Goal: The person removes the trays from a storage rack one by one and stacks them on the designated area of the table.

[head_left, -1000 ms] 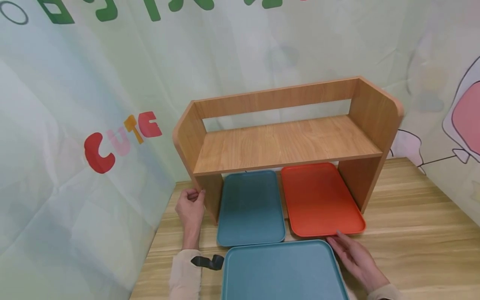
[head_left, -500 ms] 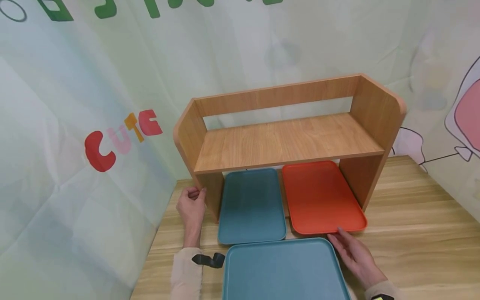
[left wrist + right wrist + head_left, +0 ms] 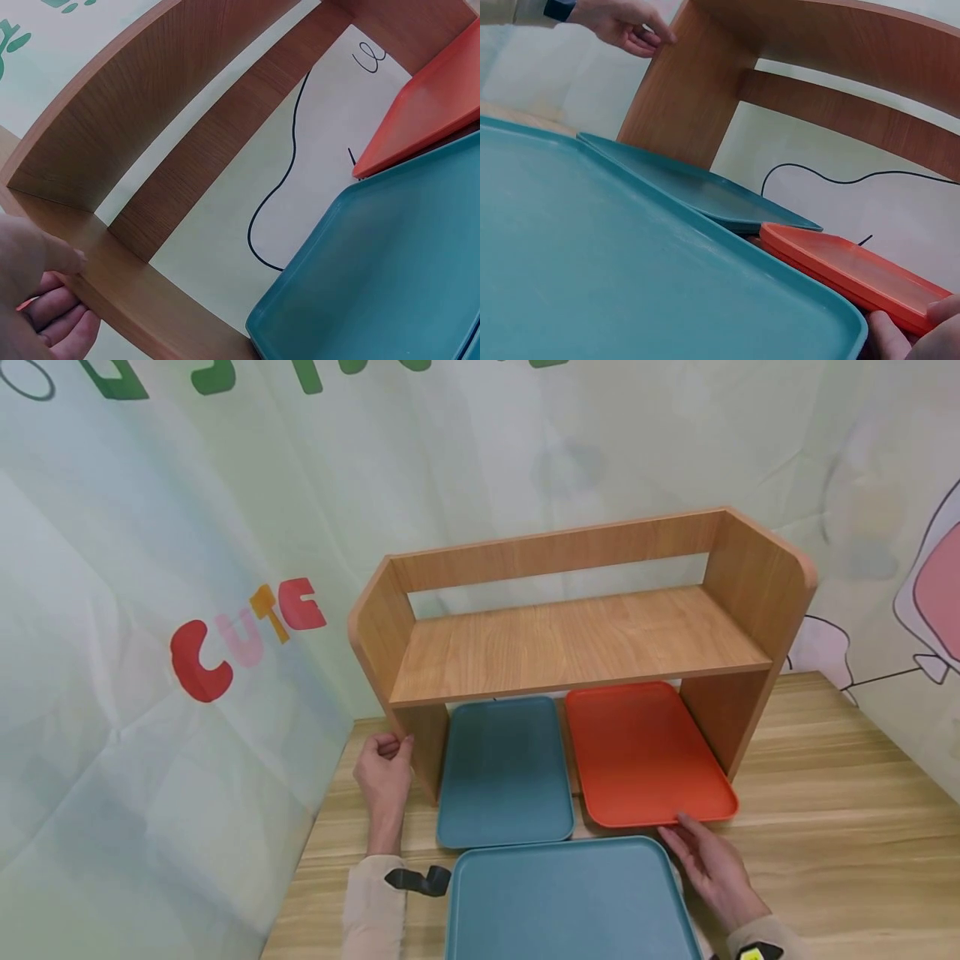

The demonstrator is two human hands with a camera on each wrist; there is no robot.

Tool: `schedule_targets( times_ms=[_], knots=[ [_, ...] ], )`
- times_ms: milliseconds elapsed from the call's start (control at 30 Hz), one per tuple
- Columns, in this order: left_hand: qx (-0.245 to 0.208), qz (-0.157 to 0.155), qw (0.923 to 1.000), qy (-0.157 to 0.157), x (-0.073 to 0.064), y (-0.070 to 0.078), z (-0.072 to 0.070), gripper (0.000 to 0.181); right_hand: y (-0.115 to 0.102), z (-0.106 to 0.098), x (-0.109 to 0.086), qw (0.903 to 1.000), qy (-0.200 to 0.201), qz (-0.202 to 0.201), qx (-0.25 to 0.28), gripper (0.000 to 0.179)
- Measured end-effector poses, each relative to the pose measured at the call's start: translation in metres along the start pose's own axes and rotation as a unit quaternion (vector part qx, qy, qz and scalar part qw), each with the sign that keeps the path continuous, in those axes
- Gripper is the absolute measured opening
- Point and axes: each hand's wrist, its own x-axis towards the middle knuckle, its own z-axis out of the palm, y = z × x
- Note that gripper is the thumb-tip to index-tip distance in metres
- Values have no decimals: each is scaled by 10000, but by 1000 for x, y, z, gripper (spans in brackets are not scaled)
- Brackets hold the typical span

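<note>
A wooden desktop shelf (image 3: 577, 643) stands at the back of the table. My left hand (image 3: 384, 768) grips the front edge of its left side panel, thumb on the inner face and fingers on the outside, as the left wrist view shows. Under the shelf lie a teal tray (image 3: 506, 772) on the left and an orange-red tray (image 3: 648, 756) on the right. My right hand (image 3: 708, 872) pinches the orange-red tray's front rim, thumb above and fingers below. In the right wrist view a second orange rim shows beneath it.
A larger teal tray (image 3: 570, 902) lies in front, its far edge close to both other trays and its right side beside my right hand. Printed cloth (image 3: 187, 527) hangs behind and to the left. Wood-grain table (image 3: 840, 827) extends to the right.
The head view shifts very slightly. Both hands keep their hold, and the shelf and trays stay in the same arrangement.
</note>
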Motion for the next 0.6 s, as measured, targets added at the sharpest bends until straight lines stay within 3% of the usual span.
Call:
schedule_targets(
  times_ms=[200,600],
  knots=[
    [0,-24,10000,-7,-1,1,0,22,0,2,-1,9996,-85,-247,123,12],
    [-47,-2,10000,43,-1,2,0,22,4,4,-1,9983,-36,-562,130,18]
  ],
)
